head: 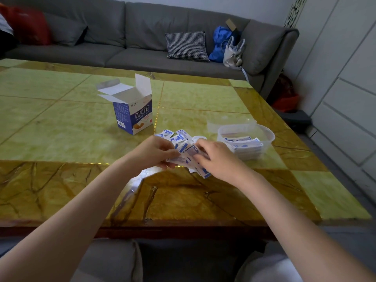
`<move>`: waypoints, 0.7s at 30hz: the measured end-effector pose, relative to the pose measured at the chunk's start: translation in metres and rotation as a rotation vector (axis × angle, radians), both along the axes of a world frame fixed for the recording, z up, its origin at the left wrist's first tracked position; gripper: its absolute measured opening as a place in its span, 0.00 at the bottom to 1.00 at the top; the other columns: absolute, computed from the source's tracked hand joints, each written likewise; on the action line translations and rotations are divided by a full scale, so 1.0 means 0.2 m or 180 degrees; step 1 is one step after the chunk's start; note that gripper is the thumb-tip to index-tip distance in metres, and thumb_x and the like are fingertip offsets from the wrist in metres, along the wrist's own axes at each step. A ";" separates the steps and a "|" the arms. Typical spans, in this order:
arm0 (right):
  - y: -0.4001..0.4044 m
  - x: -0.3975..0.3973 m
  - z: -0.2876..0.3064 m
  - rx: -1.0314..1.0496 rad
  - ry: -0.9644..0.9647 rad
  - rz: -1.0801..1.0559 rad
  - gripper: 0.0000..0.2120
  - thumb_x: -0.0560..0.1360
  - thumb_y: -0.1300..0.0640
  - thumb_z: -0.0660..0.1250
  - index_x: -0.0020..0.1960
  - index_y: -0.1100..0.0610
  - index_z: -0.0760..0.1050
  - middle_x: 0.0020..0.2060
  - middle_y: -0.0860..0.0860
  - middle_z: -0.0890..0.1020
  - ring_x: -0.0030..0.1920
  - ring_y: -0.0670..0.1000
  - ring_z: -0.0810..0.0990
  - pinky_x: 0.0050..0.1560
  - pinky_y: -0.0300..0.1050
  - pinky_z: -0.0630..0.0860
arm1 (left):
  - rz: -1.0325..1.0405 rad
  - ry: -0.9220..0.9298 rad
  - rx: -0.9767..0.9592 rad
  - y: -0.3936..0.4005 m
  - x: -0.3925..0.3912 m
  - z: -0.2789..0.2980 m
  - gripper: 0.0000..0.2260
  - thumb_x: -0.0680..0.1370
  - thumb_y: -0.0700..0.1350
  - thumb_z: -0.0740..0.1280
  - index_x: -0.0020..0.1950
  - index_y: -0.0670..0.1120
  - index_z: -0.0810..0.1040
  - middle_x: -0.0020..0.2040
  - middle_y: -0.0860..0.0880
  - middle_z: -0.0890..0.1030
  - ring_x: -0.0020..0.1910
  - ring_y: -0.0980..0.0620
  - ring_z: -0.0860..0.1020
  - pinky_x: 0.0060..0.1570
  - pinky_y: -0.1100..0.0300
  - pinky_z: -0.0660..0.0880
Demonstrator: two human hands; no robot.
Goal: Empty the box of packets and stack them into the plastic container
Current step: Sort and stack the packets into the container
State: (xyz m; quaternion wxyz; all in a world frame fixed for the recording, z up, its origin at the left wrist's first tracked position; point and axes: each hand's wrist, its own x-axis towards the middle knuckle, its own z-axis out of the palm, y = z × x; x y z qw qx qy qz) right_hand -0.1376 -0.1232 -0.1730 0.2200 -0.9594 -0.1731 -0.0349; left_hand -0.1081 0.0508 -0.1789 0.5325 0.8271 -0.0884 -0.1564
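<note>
I see wide bare surface on the green and amber marble-patterned table (61, 123) to the left and along the near edge, with nothing standing there. The upright blue and white cardboard box (133, 115), its flaps open, stands behind my left hand (156, 151), and a scatter of loose blue and white paper packets (179, 139) fills the ground between the two hands. To the right, the clear round plastic container (247, 139) with its packet stack sits just beside my right hand (215, 157), its clear lid (230, 123) lying close behind it.

Both hands meet over the loose packets (179, 137) on the table (61, 119) — left hand (155, 151) and right hand (215, 157) pinching a few together. The box (132, 112) stands open (flaps up); the plastic container (246, 141) holds stacked packets.
</note>
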 end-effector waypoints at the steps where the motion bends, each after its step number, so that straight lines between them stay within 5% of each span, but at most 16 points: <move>1: 0.00 0.00 0.00 0.0044 -0.0048 -0.0050 0.03 0.78 0.58 0.60 0.50 0.58 0.70 0.40 0.49 0.78 0.42 0.53 0.75 0.32 0.39 0.63 | -0.0025 0.0008 -0.0037 0.00 0.00 0.00 0.10 0.76 0.39 0.65 0.35 0.43 0.77 0.27 0.52 0.79 0.24 0.61 0.77 0.25 0.73 0.71; 5: -0.01 0.01 0.02 0.0389 -0.0502 -0.0482 0.11 0.78 0.61 0.61 0.60 0.59 0.69 0.38 0.55 0.79 0.35 0.53 0.75 0.34 0.45 0.70 | -0.0042 0.0100 -0.0155 0.03 0.01 0.01 0.04 0.75 0.39 0.67 0.41 0.44 0.80 0.32 0.50 0.80 0.28 0.61 0.78 0.30 0.73 0.74; 8: -0.03 0.03 0.04 0.0788 -0.0750 -0.0828 0.05 0.77 0.61 0.63 0.46 0.63 0.74 0.31 0.54 0.77 0.30 0.49 0.71 0.34 0.42 0.68 | 0.0214 0.0131 -0.0008 0.05 0.02 0.00 0.03 0.74 0.39 0.68 0.47 0.41 0.80 0.34 0.48 0.81 0.29 0.59 0.78 0.30 0.72 0.75; 11: -0.04 0.04 0.04 0.1770 -0.0076 -0.1145 0.11 0.77 0.59 0.62 0.48 0.68 0.73 0.41 0.63 0.80 0.40 0.57 0.79 0.45 0.47 0.77 | 0.0683 0.0193 -0.0420 0.06 0.03 0.00 0.05 0.73 0.38 0.68 0.48 0.39 0.78 0.38 0.45 0.81 0.29 0.58 0.81 0.31 0.70 0.77; 13: -0.02 0.02 0.05 0.2846 0.0816 -0.1152 0.08 0.78 0.61 0.60 0.51 0.64 0.74 0.47 0.60 0.81 0.46 0.55 0.81 0.54 0.54 0.77 | 0.0981 0.0281 -0.1052 0.05 0.03 0.01 0.04 0.74 0.37 0.68 0.47 0.38 0.75 0.41 0.42 0.81 0.32 0.54 0.83 0.32 0.67 0.79; 17: 0.04 -0.02 0.05 0.3932 0.1624 -0.0703 0.07 0.78 0.66 0.58 0.52 0.62 0.74 0.42 0.53 0.80 0.42 0.49 0.79 0.44 0.42 0.75 | 0.0552 0.0333 -0.1450 -0.05 -0.03 0.02 0.06 0.73 0.38 0.68 0.39 0.41 0.72 0.39 0.41 0.81 0.33 0.53 0.83 0.33 0.66 0.79; 19: 0.06 -0.01 0.05 0.3757 0.1243 -0.0801 0.06 0.78 0.65 0.60 0.51 0.61 0.74 0.44 0.55 0.81 0.44 0.53 0.80 0.45 0.44 0.76 | 0.0228 0.0213 -0.1025 -0.10 -0.04 0.01 0.06 0.73 0.37 0.69 0.38 0.42 0.73 0.40 0.42 0.81 0.34 0.53 0.81 0.37 0.65 0.80; 21: 0.05 0.01 0.05 0.2711 0.0323 -0.0950 0.06 0.78 0.63 0.61 0.54 0.61 0.71 0.45 0.55 0.82 0.43 0.55 0.81 0.44 0.46 0.77 | -0.0056 -0.0093 -0.0315 -0.09 -0.03 0.00 0.04 0.72 0.37 0.70 0.42 0.44 0.76 0.43 0.46 0.81 0.38 0.55 0.79 0.42 0.66 0.78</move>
